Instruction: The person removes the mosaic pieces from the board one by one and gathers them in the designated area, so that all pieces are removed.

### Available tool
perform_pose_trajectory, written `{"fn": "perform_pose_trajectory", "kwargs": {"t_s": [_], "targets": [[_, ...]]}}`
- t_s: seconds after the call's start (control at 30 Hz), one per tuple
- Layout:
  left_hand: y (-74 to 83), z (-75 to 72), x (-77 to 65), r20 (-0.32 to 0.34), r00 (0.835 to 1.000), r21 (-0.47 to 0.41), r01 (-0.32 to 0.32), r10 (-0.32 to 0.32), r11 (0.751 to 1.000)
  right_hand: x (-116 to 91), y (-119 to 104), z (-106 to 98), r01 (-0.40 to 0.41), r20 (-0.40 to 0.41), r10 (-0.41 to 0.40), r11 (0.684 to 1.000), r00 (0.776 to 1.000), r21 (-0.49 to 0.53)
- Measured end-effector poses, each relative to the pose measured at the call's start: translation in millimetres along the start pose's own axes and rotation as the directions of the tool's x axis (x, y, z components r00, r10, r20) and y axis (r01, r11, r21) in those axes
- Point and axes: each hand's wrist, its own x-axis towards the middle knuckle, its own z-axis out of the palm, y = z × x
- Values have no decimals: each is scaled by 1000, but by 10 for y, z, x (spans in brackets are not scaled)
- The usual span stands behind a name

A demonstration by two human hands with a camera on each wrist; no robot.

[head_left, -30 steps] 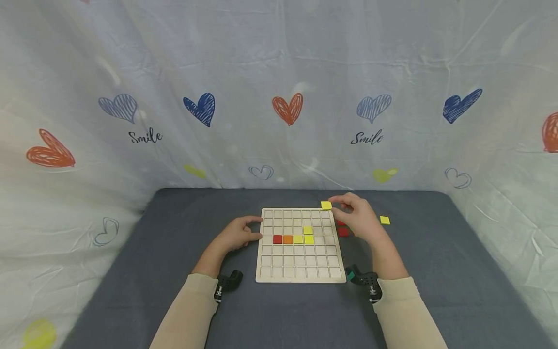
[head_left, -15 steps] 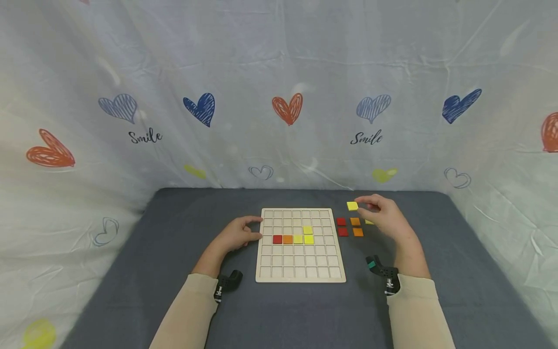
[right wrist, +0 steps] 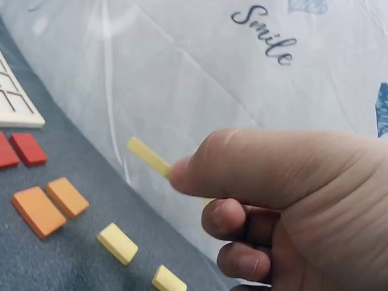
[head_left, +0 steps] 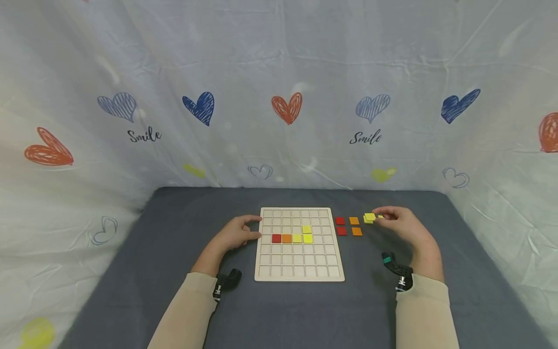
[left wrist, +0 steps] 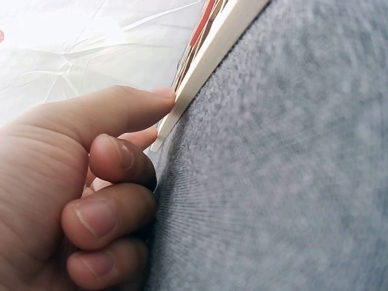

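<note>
A wooden grid board [head_left: 270, 272] lies on the dark tablecloth. In one row sit a red tile [head_left: 276, 238], an orange tile [head_left: 286, 238] and two yellow tiles, with another yellow tile [head_left: 307, 229] one cell behind the rightmost. My left hand [head_left: 233, 234] touches the board's left edge with thumb and index finger; the left wrist view shows its other fingers [left wrist: 100, 218] bent. Right of the board, my right hand [head_left: 405, 228] pinches a yellow tile [right wrist: 148, 156] by its edge. The right wrist view shows it raised above two loose yellow tiles [right wrist: 118, 244].
Between the board and my right hand lie two red tiles [head_left: 342, 231] and two orange tiles [head_left: 357, 231] on the tablecloth [head_left: 305, 315]. A white curtain [head_left: 244, 63] printed with hearts hangs behind and at the sides.
My right hand has carried the yellow tile from the board's far right corner rightward, over the loose yellow tiles. The red and orange tiles are uncovered. My left hand stays at the board's edge.
</note>
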Motion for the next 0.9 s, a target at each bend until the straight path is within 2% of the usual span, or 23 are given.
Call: {"fn": "perform_pose_trajectory", "kwargs": {"t_s": [0.33, 0.63, 0.9], "targets": [[-12, -12, 5, 7, 1000, -1, -7, 7, 1000, 21, 229, 40, -81, 64, 84, 995, 994, -52], [-5, -4, -2, 5, 1000, 1, -7, 7, 1000, 60, 328, 90, -75, 108, 84, 993, 991, -87], [-11, 3, 6, -4, 1000, 0, 4, -4, 1000, 52, 315, 81, -87, 98, 95, 993, 991, -82]]}}
